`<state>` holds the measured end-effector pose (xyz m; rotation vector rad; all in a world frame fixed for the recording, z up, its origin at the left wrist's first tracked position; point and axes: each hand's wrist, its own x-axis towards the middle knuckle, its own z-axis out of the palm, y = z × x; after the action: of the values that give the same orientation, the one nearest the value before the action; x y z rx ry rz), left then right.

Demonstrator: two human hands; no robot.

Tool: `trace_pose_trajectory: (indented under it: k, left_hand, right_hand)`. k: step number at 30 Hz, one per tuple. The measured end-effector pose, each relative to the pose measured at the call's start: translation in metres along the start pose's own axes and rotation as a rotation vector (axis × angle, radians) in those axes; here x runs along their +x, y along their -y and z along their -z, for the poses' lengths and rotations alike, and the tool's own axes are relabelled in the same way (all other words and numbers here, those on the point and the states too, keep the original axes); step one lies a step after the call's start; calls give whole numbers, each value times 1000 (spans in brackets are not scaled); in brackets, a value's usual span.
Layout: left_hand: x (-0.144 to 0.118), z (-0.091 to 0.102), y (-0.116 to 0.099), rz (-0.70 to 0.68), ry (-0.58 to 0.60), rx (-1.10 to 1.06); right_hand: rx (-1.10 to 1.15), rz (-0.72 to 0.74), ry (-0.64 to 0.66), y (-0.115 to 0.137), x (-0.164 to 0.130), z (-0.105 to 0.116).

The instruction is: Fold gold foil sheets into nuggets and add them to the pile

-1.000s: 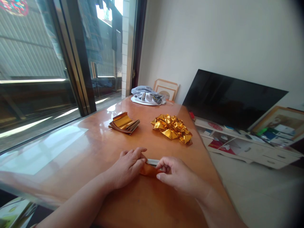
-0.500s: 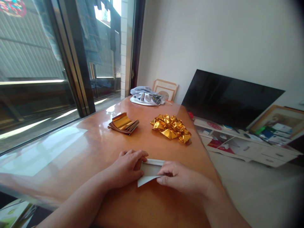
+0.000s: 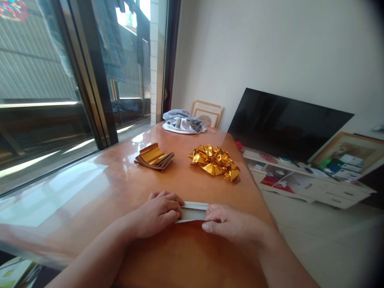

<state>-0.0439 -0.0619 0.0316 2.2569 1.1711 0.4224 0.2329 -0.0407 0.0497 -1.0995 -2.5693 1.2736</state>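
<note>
Between my hands, near the front of the wooden table, is a sheet of paper [image 3: 193,214] with its pale side up. Its far edge is folded over into a narrow strip, and the near edge bends upward. My left hand [image 3: 162,214] has its curled fingers closed on the left end of the sheet. At the other end, my right hand [image 3: 223,220] pinches the paper between thumb and bent fingers. Beyond them lie a stack of gold foil paper [image 3: 154,157] on the left and a heap of folded gold foil pieces [image 3: 214,162] on the right.
A bundle of grey and white cloth [image 3: 183,122] lies at the far end of the table [image 3: 144,186], by framed pictures [image 3: 207,114]. Glass doors [image 3: 39,80] run along the left. To the right stand a television [image 3: 288,126] and a low white cabinet [image 3: 315,188].
The near edge of the paper, whose corner stuck out toward me, is now bent up and drawn inward. My left fingers have curled more onto the sheet.
</note>
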Motion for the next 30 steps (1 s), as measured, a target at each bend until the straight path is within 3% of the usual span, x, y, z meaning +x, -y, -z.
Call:
trace_pose_trajectory:
  k: [5,11,15,19,22,30]
  left_hand:
    - [-2,5,-10,40,-15,-54]
    - [10,-10,-4,80,-98,4]
    - [13,-13,2,65,-97,27]
    - [9,-10,0,64,-63,31]
    - [4,-6,-1,48,-41,37]
    - [0,-3,0,12,-34,35]
  right_hand:
    - [206,-162,-20,-17,10,-5]
    - [251,-323,-128,-26,18,-9]
    - [290,-286,-148,-22,14,-5]
    - [322,-231,28,-19,8,-3]
    - [288,-211,88,-18,5,-2]
    - [276,-278,-6,-22,7,-3]
